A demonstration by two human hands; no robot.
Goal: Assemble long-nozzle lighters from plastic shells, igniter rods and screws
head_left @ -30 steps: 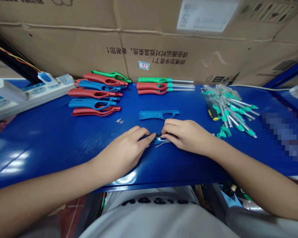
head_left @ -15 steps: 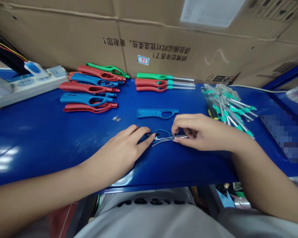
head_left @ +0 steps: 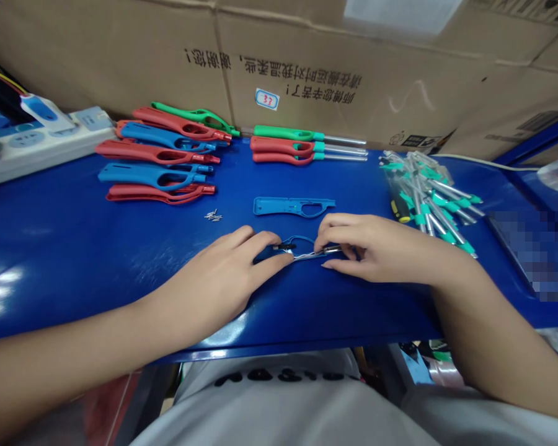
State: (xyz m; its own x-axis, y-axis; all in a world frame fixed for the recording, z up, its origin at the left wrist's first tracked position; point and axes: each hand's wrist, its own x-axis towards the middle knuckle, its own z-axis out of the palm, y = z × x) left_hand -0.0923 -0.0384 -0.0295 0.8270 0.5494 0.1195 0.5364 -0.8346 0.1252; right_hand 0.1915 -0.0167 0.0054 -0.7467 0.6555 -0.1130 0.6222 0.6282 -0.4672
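Near the front of the table lies a blue lighter housing half (head_left: 302,238), partly hidden by both hands. My left hand (head_left: 232,263) is closed on its handle end, thumb and index finger beside a small black part (head_left: 286,246). Thin pale wires (head_left: 302,256) run along the housing toward its tip. There my right hand (head_left: 369,248) pinches a slim metal nozzle (head_left: 331,249), the index fingertip pressing at its inner end. Just behind the hands rests another blue housing half (head_left: 279,205), hollow side up. Small screws (head_left: 212,216) lie in a heap left of it.
Red, blue and green lighter housings (head_left: 158,152) are piled at back left, beside a power strip (head_left: 41,145). Lighters with metal tubes (head_left: 283,148) lie against the cardboard (head_left: 297,37). At right are a pile of metal tubes with green collars (head_left: 428,192) and a yellow-black screwdriver (head_left: 402,214).
A loose pale tube end that stuck out toward the front left now lies along the housing. My right hand has shifted slightly left with the nozzle. The view has tilted a little.
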